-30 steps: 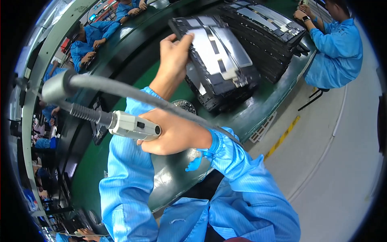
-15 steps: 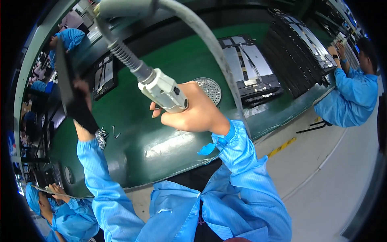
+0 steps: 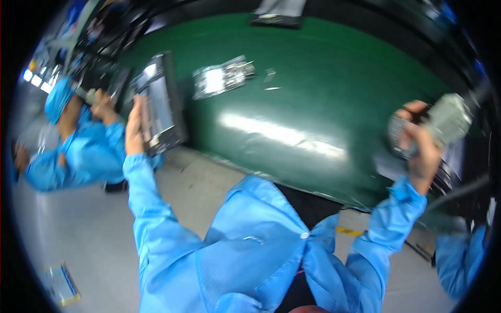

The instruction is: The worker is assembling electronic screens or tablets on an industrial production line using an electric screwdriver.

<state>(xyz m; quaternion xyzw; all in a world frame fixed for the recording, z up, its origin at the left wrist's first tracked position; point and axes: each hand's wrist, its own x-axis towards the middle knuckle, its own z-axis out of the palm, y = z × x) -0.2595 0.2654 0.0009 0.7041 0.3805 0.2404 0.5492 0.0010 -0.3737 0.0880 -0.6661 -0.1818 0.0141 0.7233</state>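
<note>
At the table's left end my left hand (image 3: pixel 135 125) grips the edge of a black-framed flat electronic unit (image 3: pixel 162 101), tilted up, its silver inner side showing. Far to the right, my right hand (image 3: pixel 425 151) is closed round a pale grey handheld tool (image 3: pixel 450 121), blurred by motion. Just left of that hand is a round perforated metal dish (image 3: pixel 397 134), partly covered by the fingers. A clear plastic bag of small metal parts (image 3: pixel 222 78) lies on the green table (image 3: pixel 292 109), with a few loose pieces (image 3: pixel 271 87) beside it.
A co-worker in blue (image 3: pixel 88 151) sits close by on the left, holding something pale. Another black-and-silver unit (image 3: pixel 276 13) lies at the far edge. More units (image 3: pixel 451 156) are at the right, beside a second person's blue sleeve (image 3: pixel 459 261).
My view has swung left. My left hand has carried the black unit leftward and turned its silver side into sight. My right hand with the tool now lies far to the right, beside the dish.
</note>
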